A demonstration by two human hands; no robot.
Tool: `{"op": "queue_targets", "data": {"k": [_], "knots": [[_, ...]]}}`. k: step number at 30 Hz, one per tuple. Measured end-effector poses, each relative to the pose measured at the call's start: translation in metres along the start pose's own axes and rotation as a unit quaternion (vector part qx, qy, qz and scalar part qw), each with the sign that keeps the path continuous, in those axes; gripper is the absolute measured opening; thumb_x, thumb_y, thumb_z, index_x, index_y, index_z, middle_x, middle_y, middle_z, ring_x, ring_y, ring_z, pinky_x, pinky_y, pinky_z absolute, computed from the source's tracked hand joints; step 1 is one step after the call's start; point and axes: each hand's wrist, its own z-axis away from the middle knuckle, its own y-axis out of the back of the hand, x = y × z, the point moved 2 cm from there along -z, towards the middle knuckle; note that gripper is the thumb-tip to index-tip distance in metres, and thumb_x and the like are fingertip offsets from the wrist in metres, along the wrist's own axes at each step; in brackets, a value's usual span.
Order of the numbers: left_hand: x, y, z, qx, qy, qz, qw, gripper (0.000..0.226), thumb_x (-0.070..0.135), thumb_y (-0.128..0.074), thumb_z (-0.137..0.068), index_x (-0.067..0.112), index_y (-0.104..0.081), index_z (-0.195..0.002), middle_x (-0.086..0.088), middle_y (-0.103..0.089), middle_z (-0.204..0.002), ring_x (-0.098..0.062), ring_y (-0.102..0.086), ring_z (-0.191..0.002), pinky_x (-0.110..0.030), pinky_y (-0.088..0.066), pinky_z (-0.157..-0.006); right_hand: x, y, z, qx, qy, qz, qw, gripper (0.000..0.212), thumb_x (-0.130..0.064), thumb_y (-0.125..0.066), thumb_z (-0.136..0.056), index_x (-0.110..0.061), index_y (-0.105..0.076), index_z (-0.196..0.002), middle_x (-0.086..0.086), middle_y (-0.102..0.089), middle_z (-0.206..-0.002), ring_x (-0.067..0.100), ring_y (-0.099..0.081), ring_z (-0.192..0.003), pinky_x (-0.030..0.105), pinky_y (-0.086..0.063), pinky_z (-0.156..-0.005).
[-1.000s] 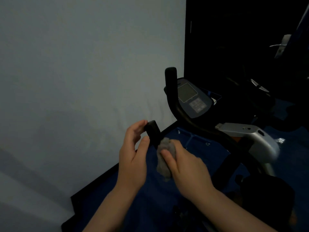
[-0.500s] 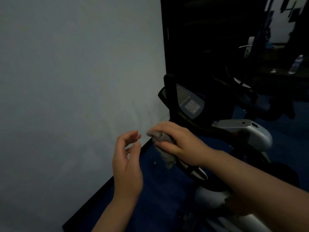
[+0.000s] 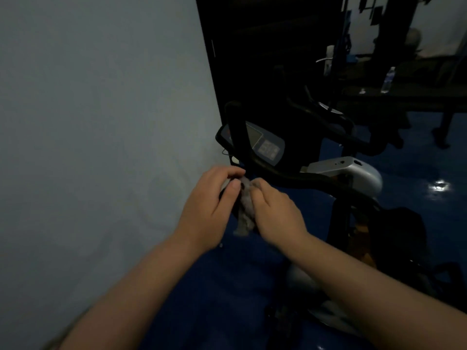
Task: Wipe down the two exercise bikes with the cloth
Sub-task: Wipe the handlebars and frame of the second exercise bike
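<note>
A: Where is open room lying?
B: The wall (image 3: 101, 147) is standing close left; blue floor (image 3: 417, 218) is opening right.
A: And the hands?
B: The left hand (image 3: 209, 208) and right hand (image 3: 275, 213) are both pinching the cloth (image 3: 244, 210), beside the bike handlebar (image 3: 290, 176).

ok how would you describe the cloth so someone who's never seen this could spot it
Find the exercise bike beside the pale wall, and follow its black handlebar down to the near end. There the left hand and right hand meet around the cloth: a small crumpled grey rag, the only soft, pale thing against the dark frame.
</note>
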Motion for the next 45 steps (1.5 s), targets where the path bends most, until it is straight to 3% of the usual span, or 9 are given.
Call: {"op": "queue_targets", "data": {"k": [5, 12, 15, 21, 24, 32, 37, 42, 45], "knots": [[-0.012, -0.004, -0.013, -0.066, -0.017, -0.021, 0.997, 0.035, 0.033, -0.031, -0.098, 0.020, -0.063, -0.108, 0.007, -0.063, -0.104, -0.005, -0.058, -0.098, -0.025, -0.047, -0.088, 0.016, 0.000, 0.047, 0.050, 0.047, 0.215, 0.974, 0.037, -0.049, -0.013, -0.095, -0.026, -0.042, -0.097, -0.011, -0.050, -0.076, 0.009, -0.046, -0.056, 0.029, -0.035, -0.047], [-0.012, -0.023, -0.007, 0.005, -0.017, 0.017, 1.000, 0.028, 0.025, -0.034, -0.097, 0.019, -0.062, -0.097, 0.004, -0.064, -0.091, -0.007, -0.060, -0.085, -0.028, -0.049, -0.074, 0.016, 0.004, 0.028, 0.051, -0.101, 0.031, 0.993, 0.028, -0.035, -0.029, -0.097, -0.035, -0.051, -0.114, -0.008, -0.059, -0.087, 0.015, -0.054, -0.075, 0.033, -0.033, -0.061], [-0.014, -0.025, -0.005, 0.025, -0.011, 0.024, 0.999, 0.028, 0.025, -0.036, -0.096, 0.018, -0.062, -0.091, 0.004, -0.064, -0.085, -0.008, -0.060, -0.080, -0.026, -0.048, -0.070, -0.003, -0.003, 0.048, 0.090, 0.036, 0.055, 0.994, 0.047, -0.023, -0.035, -0.096, -0.043, -0.035, -0.139, -0.009, -0.062, -0.109, 0.013, -0.058, -0.084, 0.035, -0.042, -0.068], [-0.015, -0.030, -0.005, 0.068, -0.012, 0.040, 0.997, 0.026, 0.020, -0.037, -0.095, 0.020, -0.062, -0.089, 0.005, -0.065, -0.084, -0.007, -0.061, -0.081, -0.023, -0.048, -0.071, 0.033, 0.016, 0.057, 0.076, -0.039, 0.044, 0.995, 0.021, -0.028, -0.036, -0.098, -0.022, -0.055, -0.093, -0.005, -0.060, -0.084, 0.015, -0.055, -0.073, 0.033, -0.038, -0.063], [-0.015, -0.032, -0.006, 0.093, -0.023, 0.028, 0.995, 0.026, 0.022, -0.036, -0.095, 0.020, -0.061, -0.088, 0.008, -0.063, -0.082, -0.006, -0.060, -0.079, -0.023, -0.048, -0.069, 0.005, -0.008, 0.042, 0.120, -0.018, 0.144, 0.982, 0.042, -0.055, -0.025, -0.094, -0.029, -0.056, -0.103, -0.006, -0.060, -0.089, 0.014, -0.056, -0.075, 0.033, -0.040, -0.062], [-0.002, -0.023, -0.006, 0.078, -0.159, -0.173, 0.969, 0.025, 0.017, -0.043, -0.091, 0.010, -0.066, -0.096, -0.004, -0.066, -0.090, -0.025, -0.059, -0.085, -0.042, -0.046, -0.077, 0.072, 0.034, 0.072, 0.062, 0.117, 0.151, 0.980, 0.032, -0.037, -0.045, -0.090, -0.017, -0.068, -0.102, -0.003, -0.065, -0.083, 0.012, -0.057, -0.074, 0.032, -0.042, -0.068], [0.023, -0.059, -0.004, 0.036, -0.259, -0.353, 0.899, 0.021, 0.019, -0.049, -0.088, 0.014, -0.067, -0.078, -0.001, -0.065, -0.071, -0.023, -0.059, -0.069, -0.035, -0.037, -0.079, 0.077, 0.041, 0.047, 0.140, 0.010, 0.010, 0.990, 0.026, -0.025, -0.047, -0.093, -0.011, -0.062, -0.078, -0.001, -0.060, -0.074, 0.010, -0.055, -0.070, 0.035, -0.045, -0.067], [0.018, -0.068, -0.001, 0.060, -0.249, -0.410, 0.875, 0.044, 0.022, -0.047, -0.091, 0.016, -0.048, -0.047, -0.003, -0.051, -0.043, -0.023, -0.047, -0.045, -0.035, -0.033, -0.066, 0.059, 0.000, 0.097, 0.272, -0.177, -0.081, 0.943, 0.053, -0.046, -0.030, -0.098, -0.022, -0.029, -0.145, -0.018, -0.020, -0.149, -0.012, -0.023, -0.131, -0.005, -0.017, -0.099], [0.017, -0.071, 0.000, 0.056, -0.249, -0.412, 0.874, 0.046, 0.023, -0.046, -0.091, 0.015, -0.049, -0.045, -0.004, -0.052, -0.042, -0.023, -0.046, -0.044, -0.035, -0.031, -0.067, 0.068, 0.004, 0.074, 0.250, -0.286, -0.128, 0.916, 0.063, -0.038, -0.036, -0.100, -0.019, -0.006, -0.152, -0.007, -0.006, -0.159, 0.004, -0.014, -0.140, 0.000, -0.001, -0.097]]}}
